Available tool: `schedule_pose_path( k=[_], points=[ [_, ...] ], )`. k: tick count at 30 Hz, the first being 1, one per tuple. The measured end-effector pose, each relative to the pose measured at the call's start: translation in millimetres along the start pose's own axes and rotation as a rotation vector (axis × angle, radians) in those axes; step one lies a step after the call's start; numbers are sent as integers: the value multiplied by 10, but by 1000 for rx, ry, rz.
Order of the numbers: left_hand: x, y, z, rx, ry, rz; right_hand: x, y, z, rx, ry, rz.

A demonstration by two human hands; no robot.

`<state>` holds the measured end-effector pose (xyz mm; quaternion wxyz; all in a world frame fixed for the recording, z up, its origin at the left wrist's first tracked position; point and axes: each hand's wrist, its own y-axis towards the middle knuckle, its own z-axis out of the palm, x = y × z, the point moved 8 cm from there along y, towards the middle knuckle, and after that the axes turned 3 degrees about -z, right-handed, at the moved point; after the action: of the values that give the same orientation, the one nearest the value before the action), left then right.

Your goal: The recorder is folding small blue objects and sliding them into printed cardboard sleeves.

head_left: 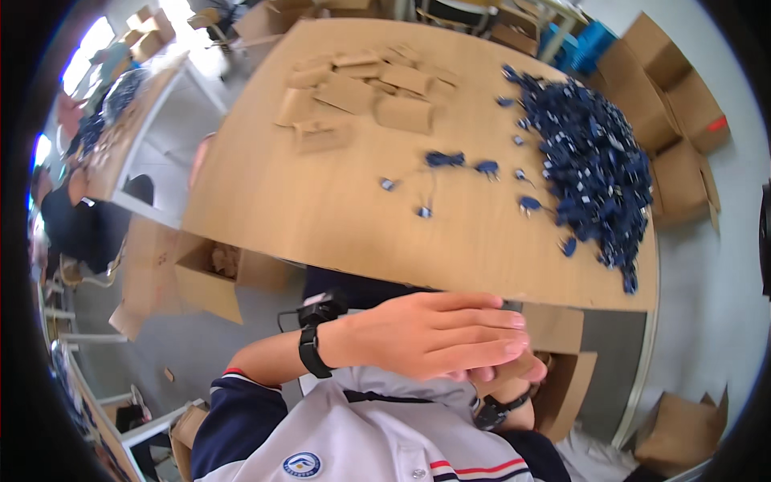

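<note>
My left hand [438,333] is stretched out flat in front of my chest, just off the near table edge. Its fingers lie straight across my right hand [534,370], which is mostly covered. Only a few right fingertips show, and whether they hold anything is hidden. On the table [321,217] ahead lies a dark blue coiled cable [444,159] with a plug [487,167] and two small pale connectors [424,212]. A large heap of dark blue cables [598,173] covers the right side. Small brown cardboard boxes [404,114] lie loosely piled at the far left.
An open carton [207,277] with brown contents stands below the table's left edge. Another carton [574,394] is by my right arm. Large cartons [683,181] stand beyond the right edge. At the far left, a person [80,217] sits by another table [132,140].
</note>
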<state>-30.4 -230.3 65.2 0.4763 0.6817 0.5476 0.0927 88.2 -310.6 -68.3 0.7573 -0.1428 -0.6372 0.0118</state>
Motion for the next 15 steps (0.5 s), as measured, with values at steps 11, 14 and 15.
schedule_pose_path(
  k=[11,14,15],
  points=[
    [282,211,-95,214,312,-269,1142,-652,-1163,-951,-842,-809],
    [994,119,-366,244,296,-496,441,-1498,-2095,-1417,-1168,-750],
    [1236,111,-467,124,338,-528,37,-1591,-2317,-1316,-1486,-451]
  ],
)
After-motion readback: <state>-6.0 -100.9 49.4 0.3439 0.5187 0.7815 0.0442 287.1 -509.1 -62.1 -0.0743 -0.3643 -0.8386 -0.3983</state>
